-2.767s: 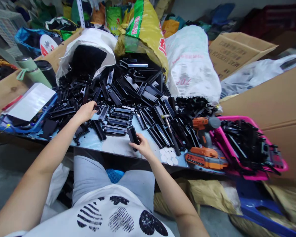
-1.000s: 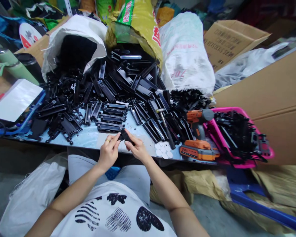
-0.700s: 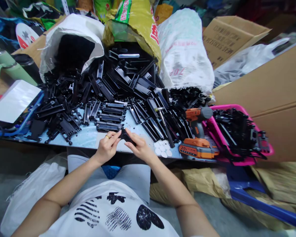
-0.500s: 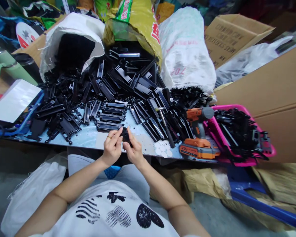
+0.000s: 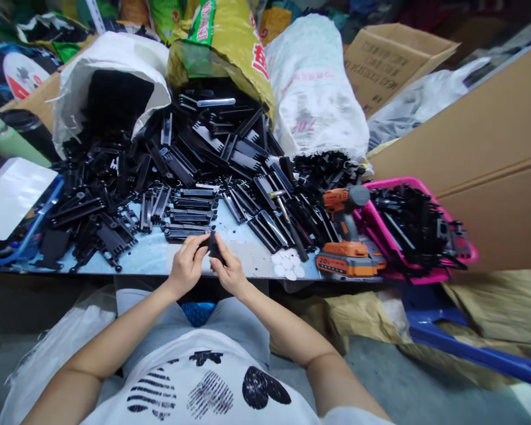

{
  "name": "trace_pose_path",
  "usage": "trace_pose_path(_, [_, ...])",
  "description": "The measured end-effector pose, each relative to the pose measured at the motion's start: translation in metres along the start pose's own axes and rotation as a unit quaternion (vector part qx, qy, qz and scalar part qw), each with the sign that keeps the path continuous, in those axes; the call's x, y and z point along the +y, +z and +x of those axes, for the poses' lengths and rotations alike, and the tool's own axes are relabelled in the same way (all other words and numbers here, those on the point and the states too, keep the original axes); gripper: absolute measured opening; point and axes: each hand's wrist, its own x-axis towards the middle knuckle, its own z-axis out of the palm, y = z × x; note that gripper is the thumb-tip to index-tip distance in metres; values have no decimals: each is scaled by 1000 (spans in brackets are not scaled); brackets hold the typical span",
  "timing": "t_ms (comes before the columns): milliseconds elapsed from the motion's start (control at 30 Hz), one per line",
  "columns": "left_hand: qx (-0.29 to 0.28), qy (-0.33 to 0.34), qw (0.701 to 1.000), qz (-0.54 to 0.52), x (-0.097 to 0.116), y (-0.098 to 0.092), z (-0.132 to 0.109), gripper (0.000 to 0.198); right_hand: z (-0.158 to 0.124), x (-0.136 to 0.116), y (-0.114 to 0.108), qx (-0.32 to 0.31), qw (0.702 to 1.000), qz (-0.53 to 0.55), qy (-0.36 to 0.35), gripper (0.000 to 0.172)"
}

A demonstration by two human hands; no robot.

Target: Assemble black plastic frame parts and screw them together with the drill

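Observation:
Between my two hands is a small black plastic part (image 5: 214, 247), held just above the table's front edge. My left hand (image 5: 188, 262) pinches its left side, with the fingertips at its upper end. On the other side, the thumb and fingers of my right hand (image 5: 229, 270) close around it. Fingers cover much of the part, so its exact kind is unclear. Just beyond my fingertips lies a stack of long black folding pieces (image 5: 190, 215). More black strips (image 5: 268, 230) lie side by side to the right.
A hammer (image 5: 287, 218), white discs (image 5: 288, 264) and an orange cordless drill (image 5: 345, 260) are on the right, beside a pink basket (image 5: 425, 184) of black parts. Behind, open sacks (image 5: 316, 88) spill black pieces. A blue tray (image 5: 39, 230) stands left.
The whole view has shifted, with the table scene sliding left in the picture. Both hands still hold the black part, and its angle looks slightly different.

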Motion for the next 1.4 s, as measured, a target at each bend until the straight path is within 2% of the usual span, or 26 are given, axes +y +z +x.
trace_pose_path(67, [48, -139, 989, -27, -10, 10, -20, 35, 12, 15, -14, -54, 996, -69, -20, 59])
trace_pose_path(100, [68, -197, 977, -37, -15, 14, -30, 38, 22, 26, -26, -59, 992, -112, -29, 55])
trace_pose_path(133, [74, -237, 968, -35, -21, 17, -39, 41, 34, 39, -41, -49, 986, -156, -32, 51])
trace_pose_path(200, [50, -252, 966, 27, -30, 16, -51, 47, 66, 71, -80, 15, 973, -231, -12, 42])
trace_pose_path(267, [16, -200, 970, 137, -37, 11, -54, 50, 103, 108, -125, 83, 951, -295, 48, 37])
trace_pose_path(333, [-17, -106, 970, 216, -42, 5, -50, 46, 139, 147, -167, 131, 923, -342, 118, 37])
trace_pose_path(367, [-33, -57, 970, 233, -45, 3, -47, 42, 155, 165, -186, 142, 910, -356, 156, 38])
trace_pose_path(467, [-76, 52, 967, 237, -52, 2, -39, 41, 187, 216, -227, 137, 838, -415, 326, 37])
trace_pose_path(533, [-78, 81, 965, 239, -58, 4, -38, 47, 198, 244, -242, 98, 793, -456, 391, 36])
trace_pose_path(600, [-76, 97, 964, 234, -63, 6, -38, 51, 205, 268, -252, 57, 771, -485, 409, 37])
trace_pose_path(667, [-76, 110, 965, 228, -66, 8, -39, 54, 210, 287, -258, 28, 769, -491, 407, 37])
trace_pose_path(733, [-80, 114, 964, 225, -67, 8, -39, 55, 214, 300, -261, 14, 781, -482, 396, 36])
trace_pose_path(833, [-86, 110, 964, 228, -67, 9, -37, 54, 217, 308, -259, 4, 790, -480, 382, 37])
trace_pose_path(967, [-85, 115, 960, 242, -64, 10, -34, 52, 219, 288, -255, 30, 780, -507, 365, 36])
trace_pose_path(1033, [-70, 114, 957, 257, -60, 10, -31, 47, 219, 262, -256, 69, 774, -515, 362, 33])
trace_pose_path(1100, [-86, 114, 950, 276, -55, 11, -26, 41, 216, 225, -257, 118, 780, -516, 335, 31])
trace_pose_path(1167, [-165, 129, 937, 279, -51, 11, -18, 36, 206, 178, -255, 150, 805, -507, 269, 29])
trace_pose_path(1267, [-291, 136, 914, 249, -45, 13, -8, 30, 171, 104, -240, 163, 868, -455, 111, 28])
trace_pose_path(1333, [-303, 96, 924, 213, -42, 11, -3, 32, 135, 60, -218, 179, 913, -365, -4, 27])
trace_pose_path(1400, [-258, 21, 957, 133, -37, 8, 1, 45, 92, 28, -186, 196, 950, -232, -76, 21])
